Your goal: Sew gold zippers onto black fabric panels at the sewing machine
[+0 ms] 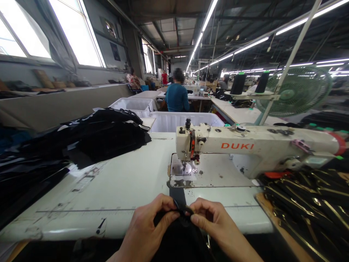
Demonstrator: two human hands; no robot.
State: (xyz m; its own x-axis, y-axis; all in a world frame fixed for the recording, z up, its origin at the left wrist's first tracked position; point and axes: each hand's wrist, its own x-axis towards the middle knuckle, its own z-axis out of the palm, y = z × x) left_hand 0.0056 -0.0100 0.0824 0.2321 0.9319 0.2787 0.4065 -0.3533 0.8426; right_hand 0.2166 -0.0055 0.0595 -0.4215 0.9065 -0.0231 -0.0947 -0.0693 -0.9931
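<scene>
My left hand (pixel 148 222) and my right hand (pixel 211 218) are both closed in a pinch on a piece of black fabric (pixel 178 233) at the near edge of the white sewing table (pixel 122 182). A black strip of that fabric (pixel 177 193) runs forward from my fingers toward the needle plate of the cream DUKI sewing machine (pixel 245 149). The machine's needle and presser foot (pixel 187 167) stand just beyond the strip's far end.
A heap of black fabric (pixel 81 142) lies on the table's left. Several black zippers with gold teeth (pixel 308 207) are stacked at the right. White bins (pixel 177 120) sit behind the machine, with a green fan (pixel 300 94) and thread cones (pixel 238 83). A person in a teal top (pixel 177 96) sits ahead.
</scene>
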